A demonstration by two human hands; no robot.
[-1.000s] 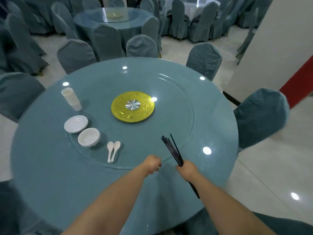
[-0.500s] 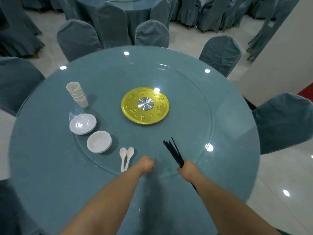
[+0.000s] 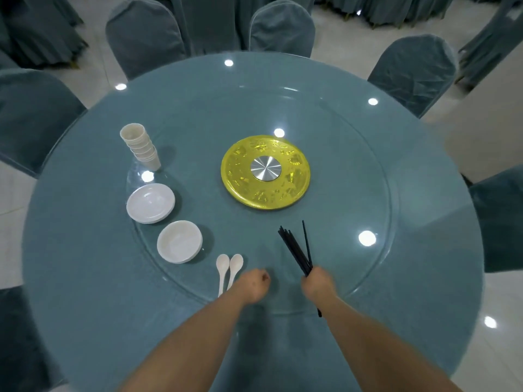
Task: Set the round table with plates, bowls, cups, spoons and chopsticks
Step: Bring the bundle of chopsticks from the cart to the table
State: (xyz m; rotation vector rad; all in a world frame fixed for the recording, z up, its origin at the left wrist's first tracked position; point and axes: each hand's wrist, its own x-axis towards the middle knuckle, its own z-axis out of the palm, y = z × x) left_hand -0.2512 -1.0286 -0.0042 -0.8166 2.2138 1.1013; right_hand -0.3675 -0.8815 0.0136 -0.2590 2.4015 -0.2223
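My right hand grips a bundle of black chopsticks over the near side of the glass turntable, tips pointing away from me. My left hand is curled into a fist with nothing in it, just right of two white spoons. To the left on the turntable stand a stack of white bowls, a stack of white plates and a tilted stack of white cups.
The round table has a teal cloth under glass, with a yellow disc and metal hub at its middle. Teal-covered chairs ring the table. A white wall stands at the right; tiled floor lies around.
My view has tipped down and closer to the table. Both hands have shifted slightly forward over the turntable's near edge; my right hand still holds the chopsticks.
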